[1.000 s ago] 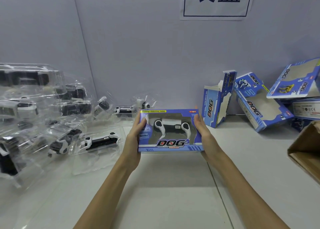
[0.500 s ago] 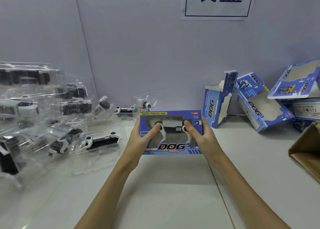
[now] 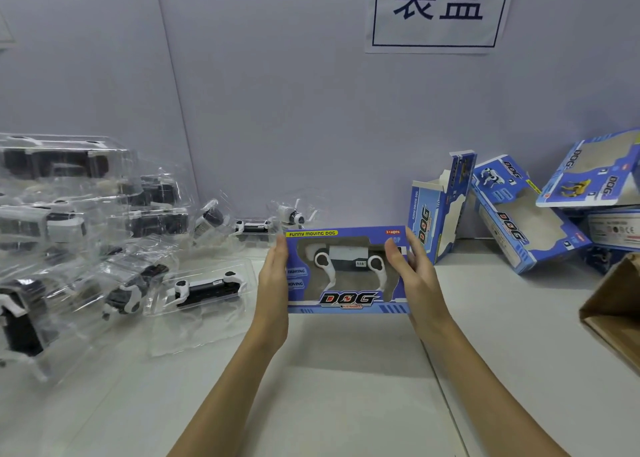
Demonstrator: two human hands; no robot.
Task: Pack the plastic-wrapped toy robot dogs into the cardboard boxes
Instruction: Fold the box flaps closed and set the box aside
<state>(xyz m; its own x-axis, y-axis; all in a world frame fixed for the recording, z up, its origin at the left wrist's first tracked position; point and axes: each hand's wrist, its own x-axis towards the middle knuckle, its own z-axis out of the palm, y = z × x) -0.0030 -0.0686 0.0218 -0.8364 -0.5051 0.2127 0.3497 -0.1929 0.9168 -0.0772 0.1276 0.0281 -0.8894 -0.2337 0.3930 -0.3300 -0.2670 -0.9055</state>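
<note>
Moved: both thumbs had left the box [image 3: 346, 269] window.
Left hand [image 3: 275, 276]: flat against its end.
Right hand [image 3: 414, 276]: flat likewise; squeeze evenly.

Table [image 3: 346, 387]: white top, meeting the wall at the back. I log on it, left side: a heap of clear-wrapped toy dogs [image 3: 69, 235], with one flat blister-packed dog [image 3: 206, 288] lying nearest centre and a small upright dog [image 3: 289, 214] by the wall. Right side: open blue boxes [image 3: 519, 214] leaning and stacked against each other. At the far right edge: a brown carton [image 3: 616, 304].
</note>
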